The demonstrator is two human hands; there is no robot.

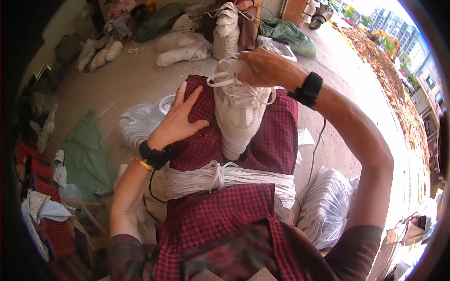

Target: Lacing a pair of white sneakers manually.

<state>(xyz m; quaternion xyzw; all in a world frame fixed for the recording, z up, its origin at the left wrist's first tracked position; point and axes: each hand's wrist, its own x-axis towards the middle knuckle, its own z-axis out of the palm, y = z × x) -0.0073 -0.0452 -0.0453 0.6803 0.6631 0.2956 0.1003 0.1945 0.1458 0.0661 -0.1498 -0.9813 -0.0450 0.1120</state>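
A white sneaker (241,110) with loosely looped laces stands on my lap, toe toward me, on top of what looks like more nested white shoes. My right hand (267,68) is closed at the sneaker's upper end, by its collar and tongue; its fingertips are partly hidden. White lace (220,82) loops out on both sides of the shoe. To the left of it, my left hand (180,117) is spread open over the red-and-black checked apron (197,150), holding nothing. A thick bundle of white shoelaces (192,180) lies across my lap, tied in the middle.
Clear plastic bags of white goods lie at left (136,124) and right (328,203). Ahead, another person's hand (243,3) is by a stack of white shoes (226,35). A green sack (89,154) and red basket (54,229) are at left; a thin cable (315,154) hangs at right.
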